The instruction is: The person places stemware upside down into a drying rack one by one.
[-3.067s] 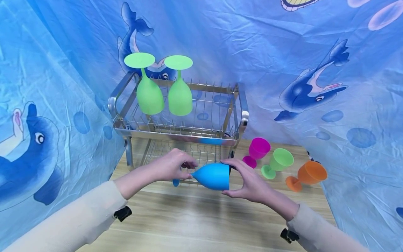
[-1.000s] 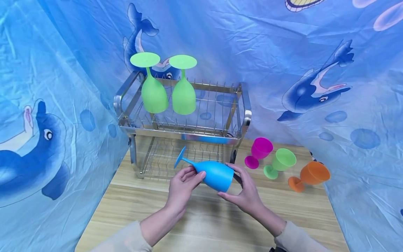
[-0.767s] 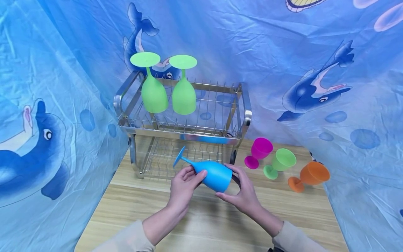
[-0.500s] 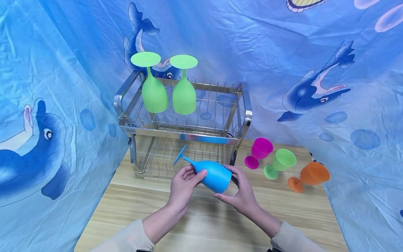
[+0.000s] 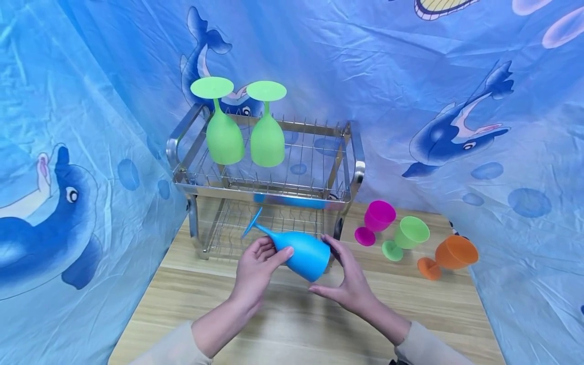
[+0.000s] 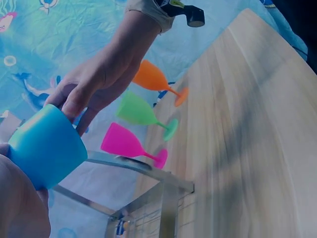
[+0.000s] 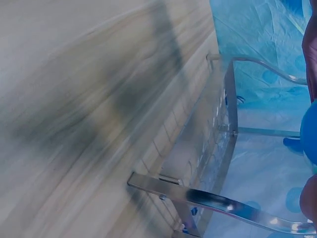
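A blue goblet [image 5: 301, 256] is held tilted above the table's front, its foot up to the left and its rim down to the right. My left hand [image 5: 255, 268] grips the bowl near the stem, thumb across the front. Around the rim end, my right hand [image 5: 349, 279] has its fingers and thumb spread; the fingertips are right at the rim, while the thumb sits slightly below it. In the left wrist view, the right hand [image 6: 99, 79] reaches to the rim of the blue bowl [image 6: 47, 146]. The right wrist view catches only an edge of the goblet [image 7: 309, 134].
Behind the hands stands a two-tier metal dish rack [image 5: 260, 194]. On its top tier, two green goblets [image 5: 224, 139] [image 5: 267, 142] rest upside down. At right on the wooden table [image 5: 292, 324] stand pink [image 5: 379, 216], green [image 5: 411, 232] and orange [image 5: 456, 252] goblets. A blue printed curtain [image 5: 388, 76] surrounds them.
The left hand has moved from the stem end to the bowl, and the goblet has gone from level to tilted. Most recently the goblet shifts left and the right thumb parts from the rim.
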{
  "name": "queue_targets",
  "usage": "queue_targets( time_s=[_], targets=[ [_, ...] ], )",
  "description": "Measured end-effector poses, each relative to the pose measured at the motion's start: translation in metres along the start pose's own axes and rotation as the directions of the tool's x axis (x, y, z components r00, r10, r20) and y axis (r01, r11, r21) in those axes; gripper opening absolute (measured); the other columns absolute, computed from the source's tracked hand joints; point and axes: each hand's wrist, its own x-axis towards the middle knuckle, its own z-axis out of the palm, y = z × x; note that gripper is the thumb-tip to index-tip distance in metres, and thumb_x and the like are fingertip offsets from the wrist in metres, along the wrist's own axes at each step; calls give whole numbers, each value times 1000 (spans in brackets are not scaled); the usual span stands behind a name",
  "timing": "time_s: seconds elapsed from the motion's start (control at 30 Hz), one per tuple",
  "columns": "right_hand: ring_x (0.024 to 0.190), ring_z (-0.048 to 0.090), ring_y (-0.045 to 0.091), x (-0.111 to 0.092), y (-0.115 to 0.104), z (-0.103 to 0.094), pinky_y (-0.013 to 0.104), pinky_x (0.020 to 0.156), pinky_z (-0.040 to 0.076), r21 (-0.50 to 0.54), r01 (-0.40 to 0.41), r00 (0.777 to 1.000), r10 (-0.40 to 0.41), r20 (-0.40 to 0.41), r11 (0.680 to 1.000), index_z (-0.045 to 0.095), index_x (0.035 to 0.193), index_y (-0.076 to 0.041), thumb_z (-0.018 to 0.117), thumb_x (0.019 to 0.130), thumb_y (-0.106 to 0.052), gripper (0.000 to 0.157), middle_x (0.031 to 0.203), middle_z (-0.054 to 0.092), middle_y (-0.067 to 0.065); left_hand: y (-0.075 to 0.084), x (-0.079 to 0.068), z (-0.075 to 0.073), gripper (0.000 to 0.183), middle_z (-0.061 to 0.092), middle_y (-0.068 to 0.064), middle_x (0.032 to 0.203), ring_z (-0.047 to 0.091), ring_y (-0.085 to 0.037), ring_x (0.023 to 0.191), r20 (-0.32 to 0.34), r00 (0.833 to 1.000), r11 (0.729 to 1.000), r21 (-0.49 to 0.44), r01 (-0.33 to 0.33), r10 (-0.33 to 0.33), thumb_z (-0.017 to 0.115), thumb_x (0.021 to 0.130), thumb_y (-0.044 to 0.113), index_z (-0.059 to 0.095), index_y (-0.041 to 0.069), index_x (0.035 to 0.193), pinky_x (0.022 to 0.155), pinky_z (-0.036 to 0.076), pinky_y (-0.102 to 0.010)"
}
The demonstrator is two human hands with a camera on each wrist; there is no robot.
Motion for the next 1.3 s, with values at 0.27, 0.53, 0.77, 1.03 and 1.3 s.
queue_targets(
  time_s=[0.27, 0.53, 0.77, 1.03, 1.3],
  targets=[
    [150, 46, 23, 7, -9, -34, 26, 123, 38, -9, 57, 998, -57, -12, 998, 38, 162, 1, 102, 68, -13, 114, 160, 48, 23, 27, -11, -22, 55, 67, -9, 133, 62, -24, 123, 24, 998, 995, 80, -64, 63, 93, 86, 25, 67, 9, 132, 102, 57, -39],
    [145, 51, 17, 31, -16, -79, 26, 122, 41, -96, 217, 954, -232, -190, 971, 46, 155, 7, 82, 92, -52, 93, 150, 55, 29, 72, -23, -36, 53, 65, -12, 134, 63, -24, 126, 100, 982, 980, 101, -169, 159, 90, 88, 12, 62, 4, 133, 98, 62, -33],
    [148, 49, 17, 57, -20, -105, 29, 124, 39, -23, 161, 958, -162, -237, 987, 43, 159, 4, 83, 79, 14, 90, 156, 49, 27, 117, -28, -36, 53, 67, -10, 130, 68, -22, 123, 162, 931, 916, 184, -355, 328, 91, 87, 13, 63, 3, 131, 98, 61, -31],
    [154, 43, 27, 92, -17, -108, 28, 124, 37, -68, 113, 965, -126, -230, 991, 38, 165, -5, 78, 89, 9, 87, 167, 43, 15, 168, -19, -27, 53, 70, -3, 130, 69, -18, 122, 254, 854, 816, 267, -513, 454, 91, 88, 22, 66, 10, 133, 100, 62, -35],
    [157, 38, 26, 116, -9, -95, 28, 127, 32, 58, 37, 973, -23, -230, 998, 32, 167, -9, 68, 104, -2, 73, 172, 33, 5, 217, 2, -10, 56, 68, -6, 130, 67, -19, 124, 272, 819, 732, 366, -574, 506, 92, 87, 31, 66, 10, 132, 107, 58, -41]
  ],
)
